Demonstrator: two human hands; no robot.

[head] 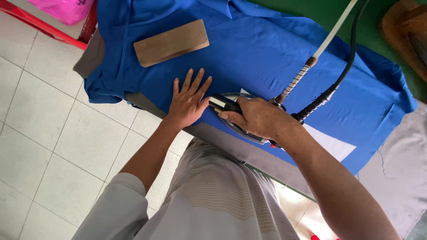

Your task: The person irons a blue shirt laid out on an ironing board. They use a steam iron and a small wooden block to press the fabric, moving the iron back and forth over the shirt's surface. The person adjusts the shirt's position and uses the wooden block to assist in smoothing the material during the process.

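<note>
Blue cloth (267, 49) lies spread over a padded board (231, 144), its grey edge showing along the near side. At the middle of the view, the person's right hand (255, 118) is wrapped tight around the handle of an iron (227, 106) that sits flat on the cloth. Just at nine o'clock from the iron, the left hand (189, 102) presses palm down on the fabric, fingers spread apart, thumb nearly touching the iron's nose. A wooden block (171, 42) rests on the cloth at eleven o'clock from that hand, well apart from it. From the iron a black cable (342, 73) and a white hose (333, 31) run off toward one o'clock. White floor tiles (49, 133) fill the nine o'clock side.
</note>
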